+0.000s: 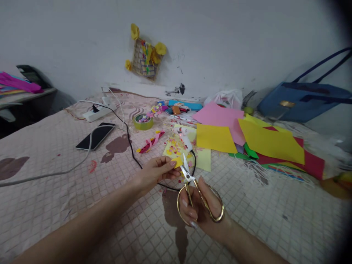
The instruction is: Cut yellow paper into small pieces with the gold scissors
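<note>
Between the thumb and fingers of my left hand (159, 170) is a small yellow paper piece (178, 161). My right hand (202, 205) has its fingers through the gold handles of the scissors (188, 177). The scissor blades are parted, close to the right edge of the yellow piece. Beyond the hands, a white glue gun (184, 137) lies on a pale yellow sheet (204, 160) strewn with small yellow and pink scraps.
Coloured paper sheets (271, 141) and white string (255, 169) lie to the right, near a blue bag (305, 101). A tape roll (143, 122), a phone (96, 136) and a power strip (99, 113) are on the left. A black cable (132, 146) runs behind my left hand.
</note>
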`<state>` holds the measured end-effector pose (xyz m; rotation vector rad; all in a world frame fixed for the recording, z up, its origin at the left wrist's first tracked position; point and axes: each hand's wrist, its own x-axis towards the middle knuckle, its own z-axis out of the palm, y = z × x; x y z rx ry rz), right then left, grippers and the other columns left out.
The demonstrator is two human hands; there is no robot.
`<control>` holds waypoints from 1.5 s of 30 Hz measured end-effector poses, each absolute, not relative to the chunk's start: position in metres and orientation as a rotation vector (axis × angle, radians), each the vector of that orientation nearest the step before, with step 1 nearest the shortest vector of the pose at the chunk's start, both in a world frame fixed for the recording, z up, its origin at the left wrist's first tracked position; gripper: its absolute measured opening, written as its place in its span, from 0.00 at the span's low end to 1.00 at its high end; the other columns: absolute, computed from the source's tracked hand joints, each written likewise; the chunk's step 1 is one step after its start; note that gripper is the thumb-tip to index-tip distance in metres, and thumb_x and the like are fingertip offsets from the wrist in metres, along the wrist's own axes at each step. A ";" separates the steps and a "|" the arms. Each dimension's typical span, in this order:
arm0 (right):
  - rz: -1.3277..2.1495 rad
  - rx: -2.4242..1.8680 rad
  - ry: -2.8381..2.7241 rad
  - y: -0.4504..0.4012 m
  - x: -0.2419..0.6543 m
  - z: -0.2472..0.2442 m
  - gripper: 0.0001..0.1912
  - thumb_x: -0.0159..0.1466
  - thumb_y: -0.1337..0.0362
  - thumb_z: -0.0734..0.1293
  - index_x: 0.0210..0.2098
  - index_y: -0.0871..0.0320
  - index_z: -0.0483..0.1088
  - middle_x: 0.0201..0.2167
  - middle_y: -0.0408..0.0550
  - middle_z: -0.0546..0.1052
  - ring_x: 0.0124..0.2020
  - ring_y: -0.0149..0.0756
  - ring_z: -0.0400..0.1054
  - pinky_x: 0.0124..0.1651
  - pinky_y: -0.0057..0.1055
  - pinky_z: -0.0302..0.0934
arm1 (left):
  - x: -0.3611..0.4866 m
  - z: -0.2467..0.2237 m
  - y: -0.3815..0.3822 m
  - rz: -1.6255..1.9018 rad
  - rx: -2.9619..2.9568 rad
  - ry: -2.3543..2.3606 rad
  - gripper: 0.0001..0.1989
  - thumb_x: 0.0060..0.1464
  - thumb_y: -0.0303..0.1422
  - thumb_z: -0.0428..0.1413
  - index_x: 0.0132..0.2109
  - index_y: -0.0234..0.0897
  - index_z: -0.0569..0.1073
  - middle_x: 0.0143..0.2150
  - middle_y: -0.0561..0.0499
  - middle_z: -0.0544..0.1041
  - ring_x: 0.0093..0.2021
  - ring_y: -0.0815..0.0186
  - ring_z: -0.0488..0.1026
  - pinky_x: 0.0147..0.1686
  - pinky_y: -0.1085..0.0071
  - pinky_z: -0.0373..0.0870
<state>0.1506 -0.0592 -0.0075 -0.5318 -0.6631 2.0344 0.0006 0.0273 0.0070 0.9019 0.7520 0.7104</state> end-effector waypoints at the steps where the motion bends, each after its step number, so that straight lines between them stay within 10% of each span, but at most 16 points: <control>1: 2.020 -0.539 -0.673 -0.059 0.151 -0.007 0.33 0.64 0.45 0.45 0.25 0.63 0.66 0.13 0.40 0.59 0.14 0.26 0.52 0.20 0.25 0.45 | 0.001 0.007 0.027 0.707 0.901 0.753 0.10 0.48 0.34 0.60 0.33 0.30 0.70 0.30 0.49 0.76 0.29 0.73 0.73 0.31 0.77 0.69; 37: 1.566 -0.965 -0.947 -0.061 0.155 -0.009 0.26 0.61 0.43 0.53 0.20 0.58 0.59 0.10 0.35 0.55 0.12 0.24 0.48 0.17 0.24 0.43 | -0.007 0.003 0.036 0.664 1.073 0.709 0.11 0.49 0.35 0.58 0.31 0.32 0.66 0.31 0.49 0.77 0.30 0.71 0.74 0.32 0.76 0.69; 45: 1.259 -1.304 -1.121 -0.047 0.167 0.004 0.16 0.53 0.53 0.68 0.28 0.59 0.64 0.15 0.36 0.63 0.15 0.25 0.53 0.18 0.24 0.47 | 0.005 0.009 0.015 0.480 1.217 0.751 0.13 0.50 0.39 0.56 0.31 0.30 0.70 0.27 0.48 0.76 0.29 0.70 0.73 0.31 0.74 0.68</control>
